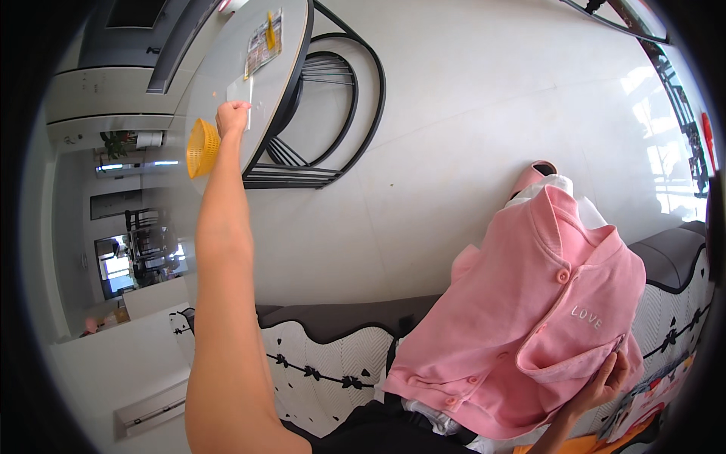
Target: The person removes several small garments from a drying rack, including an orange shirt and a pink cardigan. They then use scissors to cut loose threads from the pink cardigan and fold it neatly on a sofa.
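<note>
A pink button-front jacket lies spread across my lap, its collar pointing away from me. White stitched lettering and several pink buttons show on its front. My right hand grips the jacket's front edge near the hem, thumb on top. On the left, my arm is stretched out to the grey round table. There my left hand is curled into a fist over a white sheet; whether anything is inside it is hidden. Beside that wrist stands a yellow plastic basket.
A printed packet with a yellow object lies farther along the table. Black metal bars curve out beside the tabletop. White quilted covers drape the grey sofa. Folded clothes lie at my right; a pink shoe shows beyond the jacket.
</note>
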